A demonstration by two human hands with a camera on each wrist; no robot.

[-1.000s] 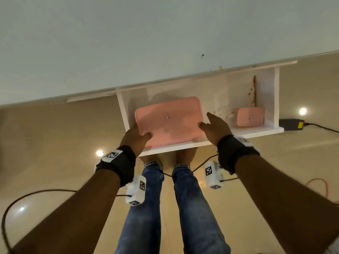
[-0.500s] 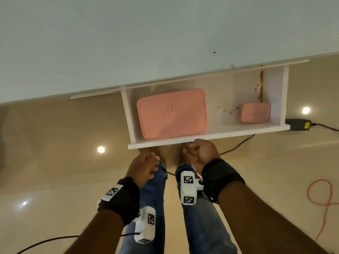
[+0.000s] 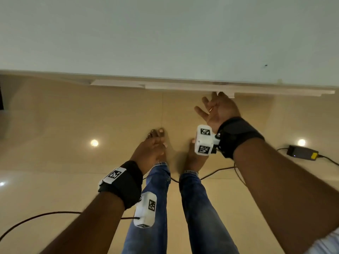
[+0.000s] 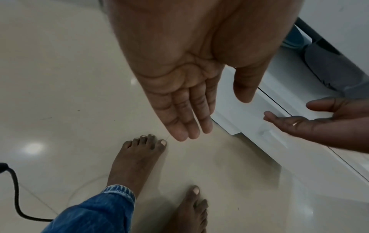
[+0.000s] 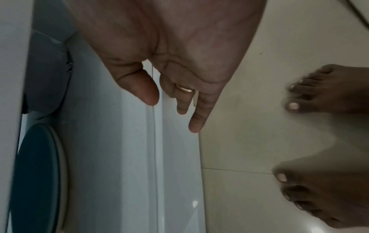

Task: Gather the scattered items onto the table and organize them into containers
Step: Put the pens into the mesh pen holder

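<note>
The white drawer [image 3: 183, 87] under the table top [image 3: 165, 33] is pushed in, so only its front strip shows. No pink cases appear in any view. My right hand [image 3: 212, 105] is open with fingers spread, its fingertips at the small handle on the drawer front [image 4: 249, 113]. In the right wrist view the right hand [image 5: 175, 97] holds nothing and lies along the drawer front [image 5: 123, 141]. My left hand [image 3: 148, 153] hangs open and empty over my bare feet, away from the drawer; the left wrist view shows the left hand [image 4: 189, 110] with straight fingers.
A black power adapter [image 3: 302, 153] lies on the tiled floor at the right, and a dark cable [image 3: 36, 217] runs across the floor at the left. Under the table the right wrist view shows a teal round object [image 5: 36, 181] and a grey soft object [image 5: 48, 78].
The drawer with the two pink cases has gone from open to pushed in. Both hands let go of the large pink case; the right hand moved to the drawer front and the left dropped back.
</note>
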